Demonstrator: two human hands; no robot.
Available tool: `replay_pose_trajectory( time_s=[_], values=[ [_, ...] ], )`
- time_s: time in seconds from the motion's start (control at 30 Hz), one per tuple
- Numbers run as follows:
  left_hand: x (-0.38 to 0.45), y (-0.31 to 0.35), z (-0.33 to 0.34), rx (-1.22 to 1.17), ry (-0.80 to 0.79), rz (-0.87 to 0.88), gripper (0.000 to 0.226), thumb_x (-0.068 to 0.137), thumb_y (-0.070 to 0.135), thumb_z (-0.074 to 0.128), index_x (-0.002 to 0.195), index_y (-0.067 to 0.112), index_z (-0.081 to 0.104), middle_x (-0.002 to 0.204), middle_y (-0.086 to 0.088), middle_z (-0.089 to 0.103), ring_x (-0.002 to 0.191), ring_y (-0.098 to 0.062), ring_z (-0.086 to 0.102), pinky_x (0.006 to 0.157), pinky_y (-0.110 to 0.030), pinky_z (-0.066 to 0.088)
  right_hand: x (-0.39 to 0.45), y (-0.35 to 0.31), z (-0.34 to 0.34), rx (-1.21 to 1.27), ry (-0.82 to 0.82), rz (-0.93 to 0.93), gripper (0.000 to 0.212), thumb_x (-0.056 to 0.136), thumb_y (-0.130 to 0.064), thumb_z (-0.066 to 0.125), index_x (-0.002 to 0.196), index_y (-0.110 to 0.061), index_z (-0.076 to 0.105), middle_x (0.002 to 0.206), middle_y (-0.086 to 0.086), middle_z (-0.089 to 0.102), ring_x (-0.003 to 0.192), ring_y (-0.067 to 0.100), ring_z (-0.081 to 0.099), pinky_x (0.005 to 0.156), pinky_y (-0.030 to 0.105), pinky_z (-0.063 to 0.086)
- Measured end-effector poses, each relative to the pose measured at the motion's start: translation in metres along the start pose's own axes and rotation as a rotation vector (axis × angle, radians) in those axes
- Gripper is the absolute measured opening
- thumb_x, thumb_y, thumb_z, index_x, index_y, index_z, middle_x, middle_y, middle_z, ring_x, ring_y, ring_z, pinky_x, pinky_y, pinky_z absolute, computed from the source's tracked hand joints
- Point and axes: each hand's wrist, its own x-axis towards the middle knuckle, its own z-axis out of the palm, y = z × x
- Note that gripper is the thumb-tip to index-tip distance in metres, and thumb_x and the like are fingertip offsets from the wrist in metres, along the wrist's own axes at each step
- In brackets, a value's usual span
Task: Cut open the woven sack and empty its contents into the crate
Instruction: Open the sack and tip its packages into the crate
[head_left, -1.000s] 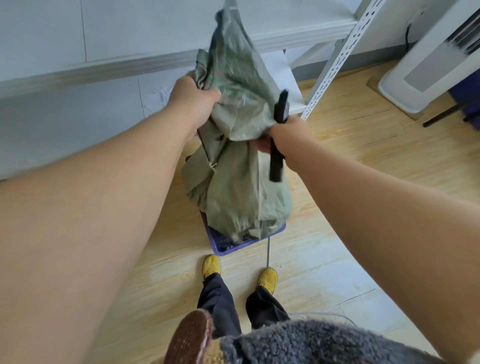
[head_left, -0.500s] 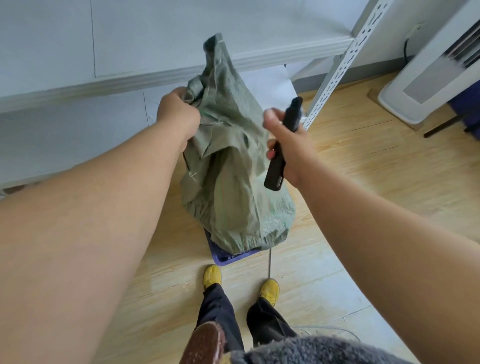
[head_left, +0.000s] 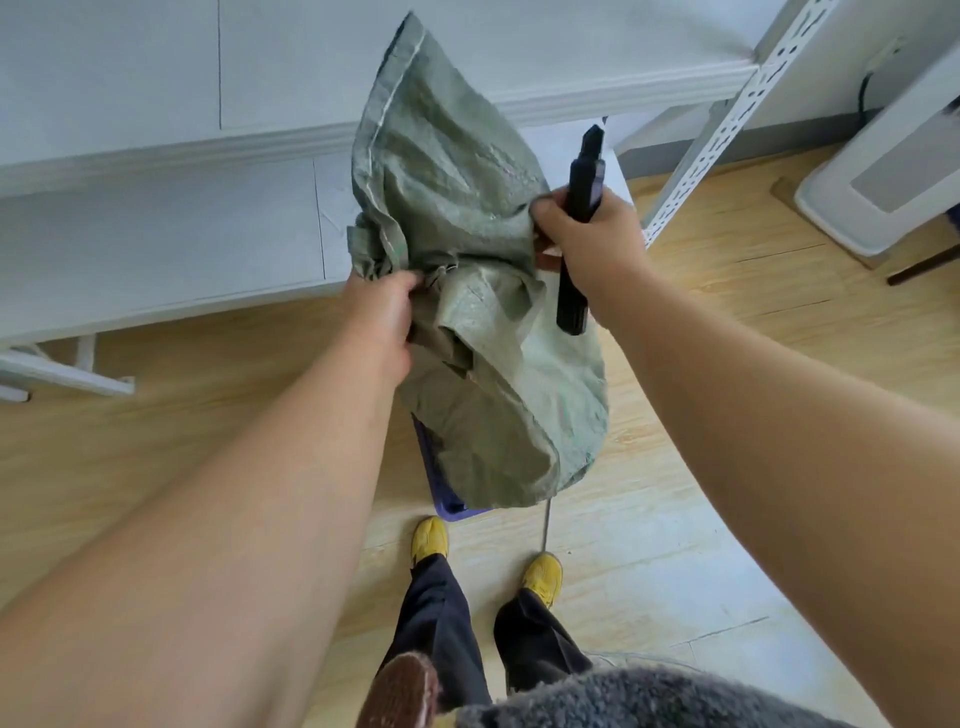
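A grey-green woven sack (head_left: 467, 208) hangs crumpled in front of me, its lower end drooping over a blue-purple crate (head_left: 441, 493) on the floor. Only a corner of the crate shows under the sack, so what lies inside is hidden. My left hand (head_left: 382, 312) grips a bunched fold at the sack's left side. My right hand (head_left: 587, 244) holds a black utility knife (head_left: 579, 223) upright in its fist while its fingertips pinch the sack's right edge.
A white metal shelf unit (head_left: 727, 119) stands just behind the sack, with a low shelf board at the left. A white appliance (head_left: 883, 171) sits on the wooden floor at the far right. My feet in yellow shoes (head_left: 431, 538) stand just before the crate.
My left hand has dropped lower on the sack and regripped the bunched fold. My right hand has come in with the knife and pinched the sack's right edge. The sack's top has spread wider.
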Motion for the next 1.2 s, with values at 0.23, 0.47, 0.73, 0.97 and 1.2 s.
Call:
replay_pose_trajectory(
  time_s=[0.23,0.47,0.73,0.97,1.2],
  values=[
    [-0.006,0.002,0.003,-0.019,0.049,0.037,0.045,0.081,-0.006,0.053,0.120,0.016,0.059,0.106,-0.010,0.068,0.092,-0.027,0.067,0.081,-0.039,0.057,-0.007,-0.010,0.012,0.086,-0.063,0.118,0.013,0.086,-0.024,0.071,0.083,-0.012,0.065,0.070,0.002,0.066,0.061,0.016,0.066,0.061,0.029,0.060],
    [-0.004,-0.001,-0.001,0.095,0.109,0.088,0.037,0.083,0.000,0.053,0.110,0.024,0.058,0.100,-0.003,0.066,0.083,-0.019,0.064,0.066,-0.029,0.054,-0.014,-0.007,0.006,0.093,-0.150,0.197,0.013,0.087,-0.016,0.069,0.081,-0.010,0.060,0.062,0.004,0.059,0.047,0.015,0.054,0.055,0.030,0.054],
    [-0.007,0.008,0.009,0.371,0.235,0.274,0.043,0.083,0.000,0.048,0.119,0.022,0.055,0.084,0.010,0.058,0.073,-0.011,0.056,0.056,-0.022,0.046,-0.025,-0.028,-0.013,-0.201,0.057,-0.067,0.030,0.082,-0.041,0.070,0.108,-0.027,0.064,0.083,-0.007,0.067,0.064,0.011,0.059,0.070,0.032,0.058],
    [-0.045,0.057,0.063,0.231,-0.784,-0.136,0.084,0.083,0.076,0.031,0.129,0.011,0.057,0.122,-0.014,0.065,0.109,-0.030,0.065,0.090,-0.044,0.054,-0.046,-0.028,-0.012,-0.100,-0.155,0.000,0.074,0.051,-0.047,0.089,0.109,-0.016,0.055,0.073,0.001,0.067,0.046,0.015,0.056,0.051,0.028,0.052],
    [-0.001,0.059,0.055,0.912,-0.530,0.204,0.029,0.097,0.037,0.049,0.119,0.022,0.060,0.117,0.001,0.068,0.103,-0.014,0.064,0.091,-0.031,0.049,-0.038,0.015,-0.050,-0.101,0.306,0.178,0.024,0.068,-0.017,0.073,0.074,-0.027,0.053,0.078,0.006,0.065,0.072,0.028,0.060,0.079,0.052,0.057]
  ],
)
